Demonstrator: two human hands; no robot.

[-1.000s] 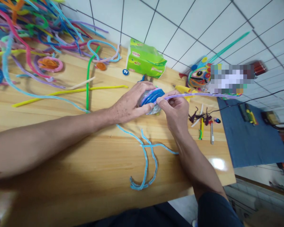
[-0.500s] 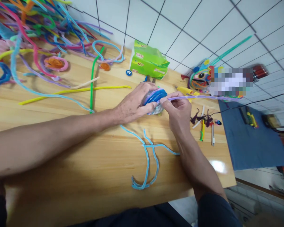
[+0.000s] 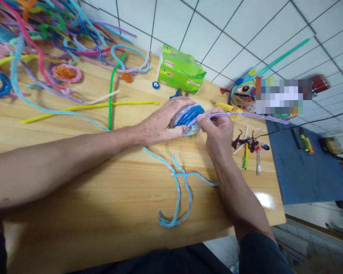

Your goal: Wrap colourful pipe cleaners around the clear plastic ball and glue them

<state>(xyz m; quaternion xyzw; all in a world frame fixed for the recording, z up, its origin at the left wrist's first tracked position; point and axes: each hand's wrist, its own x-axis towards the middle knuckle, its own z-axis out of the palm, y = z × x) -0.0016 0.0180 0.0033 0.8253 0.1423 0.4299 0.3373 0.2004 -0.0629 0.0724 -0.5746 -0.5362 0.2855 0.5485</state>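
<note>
My left hand (image 3: 167, 121) is wrapped round a small rounded object (image 3: 192, 115), clear or silvery underneath, with blue and purple pipe cleaners wound over it. My right hand (image 3: 219, 131) pinches a purple pipe cleaner (image 3: 246, 114) close to the object's right side. The free length of that pipe cleaner runs off to the right past my fingers. Below my hands, light blue pipe cleaners (image 3: 178, 190) lie bent on the wooden table (image 3: 103, 205). What the object is made of is partly hidden by my fingers.
Many coloured pipe cleaners (image 3: 74, 34) are heaped at the back left. A green tissue pack (image 3: 181, 70) stands behind my hands, near a blue button (image 3: 156, 85). To the right are a yellow glue gun (image 3: 223, 108), a decorated craft piece (image 3: 244, 93), a pen-like tool (image 3: 258, 161) and a black cord (image 3: 308, 121).
The wound object has turned slightly, so more of its blue and purple bands shows. My right hand, with the purple pipe cleaner, is a little further right.
</note>
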